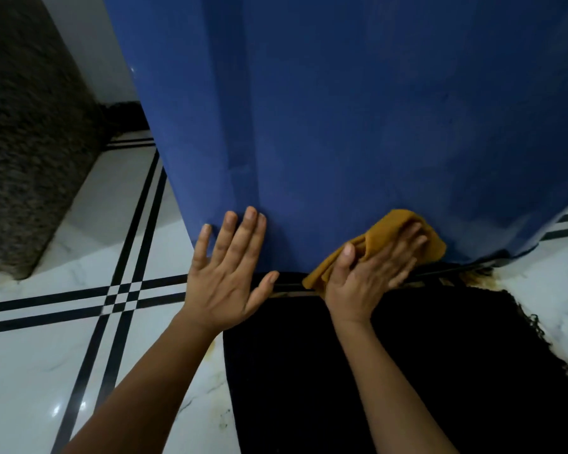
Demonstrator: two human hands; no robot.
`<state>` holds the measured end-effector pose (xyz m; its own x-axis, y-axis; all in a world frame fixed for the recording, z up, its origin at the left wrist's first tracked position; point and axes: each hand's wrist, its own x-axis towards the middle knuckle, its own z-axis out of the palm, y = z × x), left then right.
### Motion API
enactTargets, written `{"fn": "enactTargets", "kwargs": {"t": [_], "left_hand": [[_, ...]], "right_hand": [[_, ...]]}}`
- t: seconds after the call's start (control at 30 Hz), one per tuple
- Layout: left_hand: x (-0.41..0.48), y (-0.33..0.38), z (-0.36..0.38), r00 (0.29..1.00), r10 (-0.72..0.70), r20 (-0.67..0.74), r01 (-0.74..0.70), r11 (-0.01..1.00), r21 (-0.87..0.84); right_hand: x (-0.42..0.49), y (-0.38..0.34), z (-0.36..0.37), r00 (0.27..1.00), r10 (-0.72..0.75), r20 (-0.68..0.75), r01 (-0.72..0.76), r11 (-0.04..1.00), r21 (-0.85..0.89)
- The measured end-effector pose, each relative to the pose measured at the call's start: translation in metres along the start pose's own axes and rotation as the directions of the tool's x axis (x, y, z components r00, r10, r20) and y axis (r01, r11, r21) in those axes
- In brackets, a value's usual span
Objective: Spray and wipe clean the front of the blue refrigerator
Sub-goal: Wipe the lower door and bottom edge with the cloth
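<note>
The blue refrigerator (pixel 358 119) fills the upper middle of the view, seen from above, its front running down to the floor. My right hand (pixel 371 273) presses a mustard-yellow cloth (pixel 404 231) flat against the lower edge of the front, with the cloth bunched under the palm and fingers. My left hand (pixel 228 273) is spread wide, fingertips resting on the fridge's lower left corner, holding nothing. No spray bottle is in view.
A black mat (pixel 407 371) with a fringed right edge lies on the floor at the fridge's foot. White marble floor (pixel 46 371) with black inlay stripes spreads left. A speckled granite counter side (pixel 23 142) stands at far left.
</note>
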<state>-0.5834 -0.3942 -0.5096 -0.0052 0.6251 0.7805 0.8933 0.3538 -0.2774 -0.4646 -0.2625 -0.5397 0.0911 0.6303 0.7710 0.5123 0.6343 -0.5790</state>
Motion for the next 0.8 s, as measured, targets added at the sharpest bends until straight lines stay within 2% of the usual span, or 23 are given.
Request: {"fn": "enactTargets", "kwargs": {"t": [0.03, 0.07, 0.1, 0.13, 0.17, 0.2, 0.23, 0.27, 0.33, 0.37, 0.4, 0.43, 0.47, 0.5, 0.53, 0.57, 0.6, 0.63, 0.67, 0.7, 0.73, 0.77, 0.8], "left_hand": [[0.0, 0.001, 0.001, 1.0, -0.002, -0.006, 0.002, 1.0, 0.011], [0.0, 0.001, 0.001, 1.0, 0.001, -0.012, -0.001, 1.0, 0.02], [0.001, 0.003, 0.002, 1.0, 0.003, -0.018, -0.002, 1.0, 0.026], [0.0, 0.003, 0.003, 1.0, -0.006, -0.021, 0.007, 0.999, 0.033], [0.0, 0.005, 0.003, 0.999, -0.023, -0.023, 0.024, 0.999, 0.037], [0.001, 0.007, 0.003, 0.999, -0.038, -0.022, 0.038, 0.999, 0.032], [0.001, 0.011, 0.002, 0.999, -0.041, -0.022, 0.042, 0.999, 0.026], [0.004, 0.015, 0.001, 0.999, -0.036, -0.027, 0.036, 0.999, 0.023], [0.013, 0.019, 0.0, 0.999, -0.03, -0.02, 0.03, 0.999, 0.028], [0.018, 0.021, 0.0, 0.999, -0.042, -0.023, 0.043, 0.998, 0.039], [0.022, 0.022, 0.0, 0.998, -0.056, -0.034, 0.058, 0.997, 0.051], [0.028, 0.025, 0.0, 0.997, -0.061, -0.051, 0.064, 0.996, 0.061], [0.034, 0.028, 0.0, 0.997, -0.056, -0.061, 0.06, 0.996, 0.064], [0.039, 0.031, -0.001, 0.996, -0.048, -0.071, 0.053, 0.997, 0.06], [0.047, 0.035, -0.001, 0.996, -0.038, -0.081, 0.043, 0.998, 0.052], [0.052, 0.037, -0.002, 0.995, -0.039, -0.089, 0.043, 0.998, 0.043], [0.06, 0.042, -0.003, 0.994, -0.047, -0.1, 0.051, 0.998, 0.033], [0.066, 0.046, -0.004, 0.993, -0.056, -0.104, 0.06, 0.998, 0.033], [0.07, 0.049, -0.006, 0.992, -0.061, -0.107, 0.065, 0.997, 0.035], [0.077, 0.053, -0.009, 0.992, -0.058, -0.113, 0.062, 0.997, 0.037], [0.081, 0.055, -0.012, 0.992, -0.052, -0.114, 0.057, 0.998, 0.04], [0.088, 0.057, -0.014, 0.992, -0.047, -0.115, 0.053, 0.998, 0.046], [0.094, 0.058, -0.016, 0.992, -0.043, -0.116, 0.049, 0.997, 0.052]], "right_hand": [[-0.001, -0.014, 0.003, 0.996, 0.085, -0.018, -0.084, 0.996, 0.034], [-0.005, -0.027, 0.005, 0.998, 0.064, -0.002, -0.064, 0.997, 0.034], [-0.008, -0.034, 0.006, 0.997, -0.058, 0.046, 0.058, 0.998, -0.003], [-0.013, -0.032, 0.007, 0.964, -0.241, 0.11, 0.248, 0.967, -0.056], [-0.013, -0.022, 0.006, 0.899, -0.404, 0.166, 0.422, 0.903, -0.086], [-0.007, -0.006, 0.001, 0.845, -0.498, 0.195, 0.522, 0.847, -0.099], [0.0, 0.011, -0.004, 0.841, -0.504, 0.195, 0.531, 0.839, -0.121], [0.01, 0.025, -0.01, 0.888, -0.427, 0.172, 0.451, 0.881, -0.141], [0.034, 0.036, -0.016, 0.996, -0.035, 0.078, 0.04, 0.997, -0.065], [0.044, 0.035, -0.016, 0.985, 0.168, 0.035, -0.168, 0.986, 0.005], [0.05, 0.025, -0.012, 0.949, 0.314, -0.003, -0.314, 0.948, 0.055], [0.053, 0.013, -0.01, 0.93, 0.367, -0.029, -0.364, 0.929, 0.073], [0.052, 0.002, -0.009, 0.951, 0.307, -0.036, -0.305, 0.95, 0.067], [0.046, -0.004, -0.008, 0.989, 0.151, -0.005, -0.15, 0.988, 0.031], [0.039, 0.0, -0.011, 0.996, -0.068, 0.057, 0.069, 0.997, -0.017], [0.031, 0.009, -0.013, 0.95, -0.284, 0.133, 0.293, 0.955, -0.052], [0.032, 0.027, -0.017, 0.885, -0.431, 0.179, 0.449, 0.89, -0.078], [0.035, 0.047, -0.02, 0.85, -0.489, 0.196, 0.513, 0.853, -0.098], [0.039, 0.063, -0.024, 0.87, -0.456, 0.189, 0.48, 0.87, -0.111], [0.047, 0.077, -0.029, 0.921, -0.355, 0.162, 0.376, 0.918, -0.125], [0.055, 0.085, -0.031, 0.976, -0.185, 0.118, 0.197, 0.975, -0.105], [0.068, 0.089, -0.033, 0.997, 0.034, 0.062, -0.032, 0.999, -0.038], [0.084, 0.087, -0.032, 0.963, 0.267, 0.028, -0.269, 0.961, 0.066]]}}
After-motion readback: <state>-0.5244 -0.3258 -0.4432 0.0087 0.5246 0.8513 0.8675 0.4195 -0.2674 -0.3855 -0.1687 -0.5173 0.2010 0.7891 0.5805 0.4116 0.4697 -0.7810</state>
